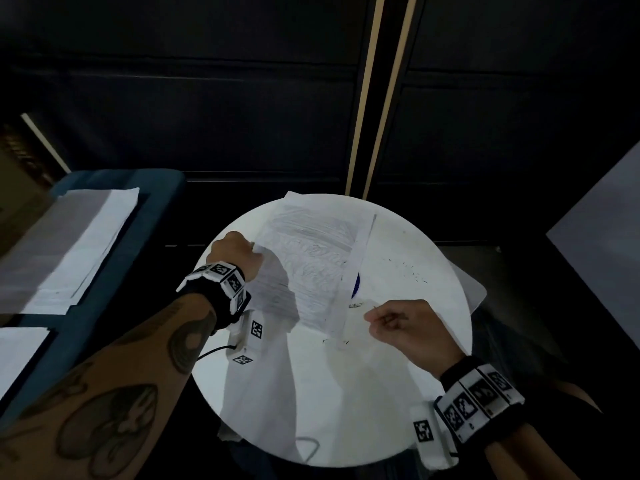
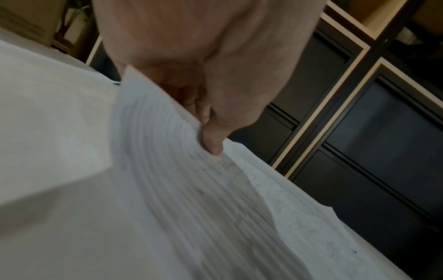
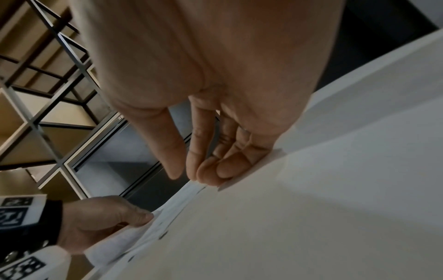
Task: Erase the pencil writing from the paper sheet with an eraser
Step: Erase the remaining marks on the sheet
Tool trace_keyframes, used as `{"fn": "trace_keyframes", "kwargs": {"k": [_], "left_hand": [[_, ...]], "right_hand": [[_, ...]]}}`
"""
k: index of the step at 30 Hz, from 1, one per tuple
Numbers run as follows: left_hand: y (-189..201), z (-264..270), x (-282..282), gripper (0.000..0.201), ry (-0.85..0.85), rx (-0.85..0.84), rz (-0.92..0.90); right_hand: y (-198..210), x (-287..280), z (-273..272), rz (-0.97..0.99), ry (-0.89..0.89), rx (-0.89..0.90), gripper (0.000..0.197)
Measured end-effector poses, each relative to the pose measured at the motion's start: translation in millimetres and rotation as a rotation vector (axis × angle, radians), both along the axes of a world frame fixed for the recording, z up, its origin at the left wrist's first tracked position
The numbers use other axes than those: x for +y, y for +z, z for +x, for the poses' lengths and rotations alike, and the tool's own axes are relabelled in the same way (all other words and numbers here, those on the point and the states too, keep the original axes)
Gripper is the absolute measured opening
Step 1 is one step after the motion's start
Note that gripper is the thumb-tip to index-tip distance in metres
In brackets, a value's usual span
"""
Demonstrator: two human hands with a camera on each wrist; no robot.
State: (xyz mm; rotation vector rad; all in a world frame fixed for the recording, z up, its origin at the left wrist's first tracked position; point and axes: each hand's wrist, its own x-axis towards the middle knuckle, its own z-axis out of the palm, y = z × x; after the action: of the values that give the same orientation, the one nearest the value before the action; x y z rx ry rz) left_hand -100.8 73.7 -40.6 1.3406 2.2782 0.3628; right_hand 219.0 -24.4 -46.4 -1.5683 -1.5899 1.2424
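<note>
The paper sheet [image 1: 311, 271], covered in grey pencil lines, is lifted and tilted over the round white table [image 1: 346, 410]. My left hand [image 1: 235, 251] pinches its left edge between thumb and fingers; the left wrist view shows the thumb [image 2: 213, 140] on the sheet [image 2: 191, 199]. My right hand [image 1: 377, 318] hovers at the sheet's lower right with its fingers curled. In the right wrist view those fingers [image 3: 223, 170] hold a pale flat block [image 3: 271, 157] that looks like the eraser, close to the sheet's edge [image 3: 167, 214]. The left hand [image 3: 107, 217] shows there too.
Dark eraser crumbs [image 1: 415, 275] are scattered on the table's right side and near the sheet's lower corner. Another sheet [image 1: 474, 292] lies under it and overhangs the right rim. A small blue shape [image 1: 356, 285] peeks from behind the sheet. Stacked papers [image 1: 86, 237] rest on a teal seat at the left.
</note>
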Motion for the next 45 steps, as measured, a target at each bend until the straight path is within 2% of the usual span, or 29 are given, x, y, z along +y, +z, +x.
{"fn": "trace_keyframes", "kwargs": {"k": [5, 12, 16, 18, 20, 24, 27, 29, 31, 32, 34, 37, 39, 41, 43, 45], "left_hand": [[22, 4, -5, 0.026, 0.037, -0.1, 0.102], [93, 22, -15, 0.015, -0.166, 0.114, 0.428], [114, 32, -19, 0.016, -0.255, 0.108, 0.579], [114, 32, -20, 0.011, -0.247, 0.069, 0.623], [109, 29, -22, 0.002, -0.218, 0.015, 0.646], [94, 17, -23, 0.003, -0.137, -0.039, 0.715], [81, -5, -21, 0.01, 0.032, -0.141, 0.723], [63, -28, -19, 0.01, 0.173, -0.255, 0.669], [37, -48, -18, 0.019, 0.281, -0.443, 0.609], [22, -56, -19, 0.022, 0.296, -0.5, 0.575], [-7, -66, -22, 0.021, 0.278, -0.51, 0.494], [-39, -74, -27, 0.039, 0.293, -0.532, 0.422], [-66, -88, -21, 0.049, 0.3, -0.542, 0.404], [-70, -89, -18, 0.056, 0.32, -0.536, 0.415], [-71, -88, -16, 0.055, 0.329, -0.535, 0.427], [-51, -73, -23, 0.043, 0.354, -0.507, 0.43]], "right_hand": [[-1, 0, 3, -0.012, 0.008, 0.027, 0.017], [-1, 0, 6, -0.017, -0.012, 0.074, 0.017], [-1, 0, 6, -0.018, -0.018, 0.094, 0.017], [-2, 1, 7, -0.008, -0.018, 0.087, 0.017], [-1, 0, 7, -0.008, -0.021, 0.081, 0.016], [2, -3, 7, 0.001, -0.041, 0.081, 0.016], [10, -11, -2, 0.036, -0.062, 0.099, 0.021], [16, -26, -23, -0.013, -0.023, 0.269, 0.026], [16, -46, -54, -0.206, 0.079, 0.524, 0.032], [13, -54, -70, -0.32, 0.138, 0.619, 0.034], [7, -62, -94, -0.481, 0.19, 0.692, 0.032], [2, -45, -100, -0.534, 0.066, 0.678, 0.024], [2, -18, -85, -0.478, -0.083, 0.685, 0.025], [6, 11, -63, -0.364, -0.212, 0.654, 0.024], [10, 33, -45, -0.269, -0.283, 0.622, 0.02], [12, 47, -34, -0.195, -0.329, 0.593, 0.02]]}}
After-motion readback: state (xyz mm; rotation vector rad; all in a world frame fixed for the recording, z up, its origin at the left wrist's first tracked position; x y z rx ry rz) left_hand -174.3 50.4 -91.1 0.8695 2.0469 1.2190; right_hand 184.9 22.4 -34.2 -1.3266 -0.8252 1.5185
